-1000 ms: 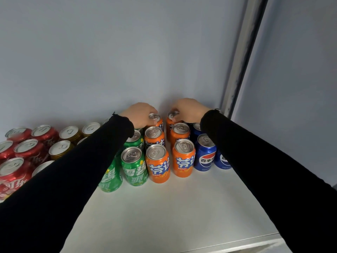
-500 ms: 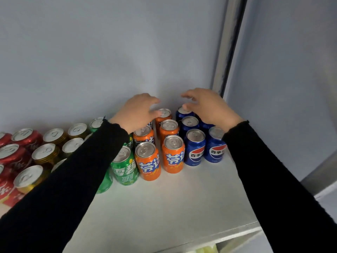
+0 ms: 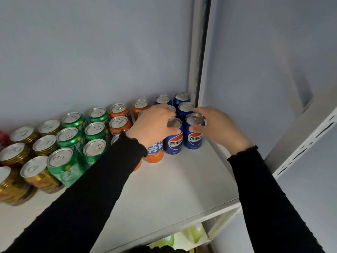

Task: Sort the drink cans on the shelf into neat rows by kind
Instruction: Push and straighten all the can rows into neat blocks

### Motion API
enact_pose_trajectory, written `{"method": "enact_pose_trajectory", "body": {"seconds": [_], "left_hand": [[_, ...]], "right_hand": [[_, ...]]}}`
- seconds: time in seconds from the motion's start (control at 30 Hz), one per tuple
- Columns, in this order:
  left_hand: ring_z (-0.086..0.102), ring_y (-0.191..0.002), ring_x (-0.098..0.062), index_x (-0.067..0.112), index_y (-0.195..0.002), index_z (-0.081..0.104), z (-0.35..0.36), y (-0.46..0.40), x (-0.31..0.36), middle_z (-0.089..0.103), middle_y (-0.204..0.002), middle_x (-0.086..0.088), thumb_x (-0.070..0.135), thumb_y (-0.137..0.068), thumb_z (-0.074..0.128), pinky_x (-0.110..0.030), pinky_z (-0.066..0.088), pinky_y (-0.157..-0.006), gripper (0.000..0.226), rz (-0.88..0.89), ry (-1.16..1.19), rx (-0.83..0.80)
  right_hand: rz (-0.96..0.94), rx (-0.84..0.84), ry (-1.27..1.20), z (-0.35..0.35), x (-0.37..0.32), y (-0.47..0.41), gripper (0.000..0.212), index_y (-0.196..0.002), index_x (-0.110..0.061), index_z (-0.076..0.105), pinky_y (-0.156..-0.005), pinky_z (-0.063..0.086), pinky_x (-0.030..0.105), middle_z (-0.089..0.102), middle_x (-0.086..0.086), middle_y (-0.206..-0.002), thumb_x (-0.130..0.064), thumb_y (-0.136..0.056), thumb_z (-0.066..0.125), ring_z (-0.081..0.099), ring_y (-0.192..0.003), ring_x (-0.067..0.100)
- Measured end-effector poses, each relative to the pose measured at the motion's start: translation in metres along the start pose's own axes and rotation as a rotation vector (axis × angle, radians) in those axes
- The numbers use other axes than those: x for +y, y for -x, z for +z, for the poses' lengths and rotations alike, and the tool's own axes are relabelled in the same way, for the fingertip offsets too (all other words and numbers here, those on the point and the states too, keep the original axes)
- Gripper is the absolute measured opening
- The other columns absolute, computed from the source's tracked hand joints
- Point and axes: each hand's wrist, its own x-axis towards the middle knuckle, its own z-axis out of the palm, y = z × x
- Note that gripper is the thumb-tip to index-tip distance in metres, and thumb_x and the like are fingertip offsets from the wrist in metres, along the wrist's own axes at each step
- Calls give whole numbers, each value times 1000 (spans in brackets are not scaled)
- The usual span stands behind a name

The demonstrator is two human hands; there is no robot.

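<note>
**Both hands close on the front 2 blue cans**

The right hand (image 3: 217, 129) has its fingers curled round the right side of the front right blue can (image 3: 194, 133), thumb low on the label, fingertips at the rim. The left hand (image 3: 151, 126) lies over the top and left side of the front left blue can (image 3: 173, 138), fingers bent round it; how firmly it grips cannot be told. The 2 cans stand upright, touching or nearly so, directly between the hands, each nearer its own hand.

Behind them, 4 more blue cans (image 3: 186, 107) stand in 2 files reaching back to the wall, in the right corner of the shelf (image 3: 173, 189). The likely step is squaring these front cans with those files, a short push backward or sideways.

Just left, under the left wrist, an orange can (image 3: 154, 154) stands very close to the left blue can, so leftward room is tight. Further left come more orange cans (image 3: 119, 125), then green cans (image 3: 70, 137), then gold cans (image 3: 43, 145), with a red can (image 3: 3, 138) at the edge. The side panel (image 3: 255, 88) blocks the right.
</note>
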Motion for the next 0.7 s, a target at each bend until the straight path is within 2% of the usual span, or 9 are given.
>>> {"method": "enact_pose_trajectory", "body": {"seconds": [0.33, 0.53, 0.7], "left_hand": [[56, -105, -15, 21, -128, 62, 0, 2, 8, 61, -121, 0, 43, -88, 70, -25, 36, -78, 47, 1, 48, -44], [45, -98, -5, 24, -133, 59, 0, 3, 7, 59, -124, 3, 38, -89, 70, -21, 34, -78, 48, 24, 76, -71], [52, -105, -7, 26, -136, 57, -4, 2, 4, 57, -126, 7, 45, -88, 69, -20, 36, -79, 53, 15, 139, -89]], "right_hand": [[34, 22, 30, 0, -1, 8, 59, -139, -24, 55, -87, 51, 36, 60, 6, -120, -42, -86, 72, 61, -106, 24], [20, -19, 55, -6, 1, 14, 54, -137, -27, 57, -86, 51, 36, 60, 6, -120, -37, -87, 72, 61, -106, 26], [35, -49, 27, -11, -1, 13, 57, -137, -27, 55, -88, 50, 37, 57, 4, -124, -44, -85, 71, 59, -110, 25]]}}
